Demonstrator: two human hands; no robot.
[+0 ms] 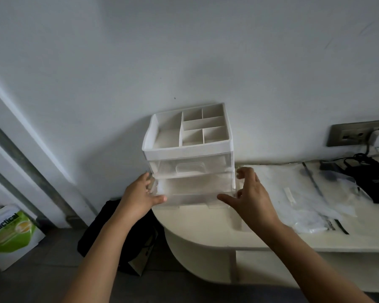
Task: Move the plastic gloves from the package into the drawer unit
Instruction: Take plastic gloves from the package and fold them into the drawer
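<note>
On the pale desk (pixel 206 228) by the wall, the drawer unit (pixel 188 154) stands near the rounded left end, with its lower drawer (pixel 193 189) drawn out toward the near edge. The left hand (pixel 138 197) pinches the drawer's left front corner, thumb on the front and fingers along the side. The right hand (pixel 252 197) is spread wide around the right front corner with lightly bent fingers; motion blur hides whether it actually touches. The package (pixel 298 200) of plastic gloves lies flat on the desk just right of the unit, not yet in hand, and the drawer looks empty. The likely trouble is the drawer itself: pulled any farther, it could leave its slot and tip off the near edge toward the black bag (pixel 109 228) on the floor. The unit also looks light, so an uneven tug from one hand could drag it forward. The thin, slippery gloves may slide out once the package is lifted.
</note>
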